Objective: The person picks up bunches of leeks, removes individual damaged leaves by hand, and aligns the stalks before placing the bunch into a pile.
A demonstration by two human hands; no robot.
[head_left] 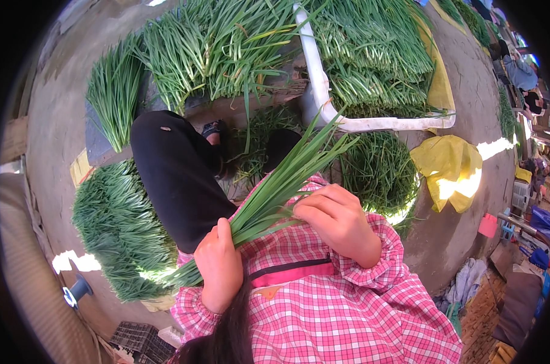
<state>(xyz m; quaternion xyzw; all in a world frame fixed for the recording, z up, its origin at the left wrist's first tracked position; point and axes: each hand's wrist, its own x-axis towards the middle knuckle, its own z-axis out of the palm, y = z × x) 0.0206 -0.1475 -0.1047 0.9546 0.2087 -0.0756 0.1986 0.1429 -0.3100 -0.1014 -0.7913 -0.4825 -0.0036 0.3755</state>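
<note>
Green leaf bunch (281,182): left fingers (224,233) clamped on it; right fingers (321,204) alongside, grip unclear.

this looked like a rough produce-handling shed or covered yard, with thick piles of long green leaves (208,51) laid out low over a bare grey floor (436,261). a white-rimmed tub (372,124) was heaped with more, a crumpled yellow sheet (445,164) lay nearby, and other people (521,74) showed small at the far right, among clutter.
</note>
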